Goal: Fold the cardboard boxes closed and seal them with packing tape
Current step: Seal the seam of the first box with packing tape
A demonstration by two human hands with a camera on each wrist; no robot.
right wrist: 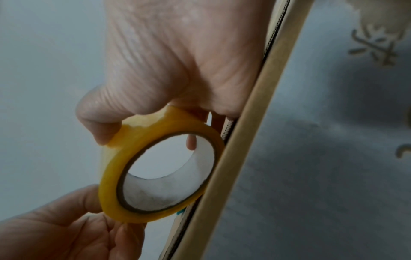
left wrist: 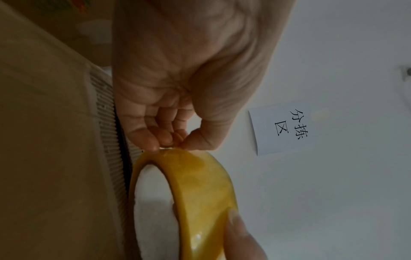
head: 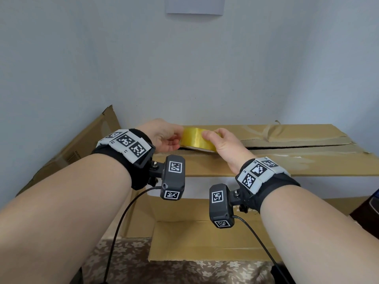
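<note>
Head view: tape roll (head: 198,140) held over the closed box (head: 287,158), above the left end of its flap seam. Right hand (head: 223,144) grips the roll, thumb outside, finger through the core. Left hand (head: 164,138) pinches at the roll's edge, likely lifting the free end. Next: peel a length, anchor on the seam.

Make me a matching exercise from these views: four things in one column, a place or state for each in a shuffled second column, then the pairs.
1. tape roll
2. big cardboard box
3. paper sign
4. left hand

A. stuck on the wall
B. yellow, gripped by both hands
C. flaps folded, seam still a dark gap
D. fingertips pinching at the roll's outer surface

Pairs: 1-B, 2-C, 3-A, 4-D
</note>
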